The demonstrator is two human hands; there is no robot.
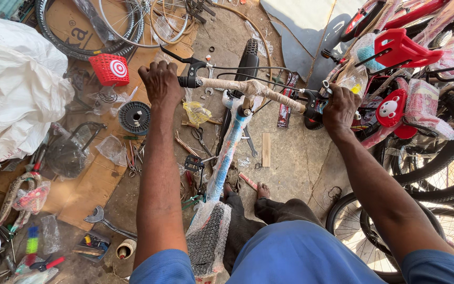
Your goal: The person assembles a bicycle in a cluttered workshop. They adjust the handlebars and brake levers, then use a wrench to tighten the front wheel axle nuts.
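Note:
A small bicycle stands under me, its blue frame tube [226, 158] wrapped in plastic and its saddle [206, 239] in bubble wrap. The handlebar [248, 88] is bound in brown paper. My left hand [160, 81] grips the left handlebar end beside the black brake lever [177, 57]. My right hand [340, 108] grips the right handlebar end near the other brake clamp. The black front tyre [248, 60] points away from me.
Pliers, scissors and spanners [198, 139] lie on the concrete under the frame. A red basket [110, 69], a black spool [134, 117] and a large white sack [14, 89] sit left. Wrapped red children's bicycles [411, 79] crowd the right. Loose wheels [132, 21] lie beyond.

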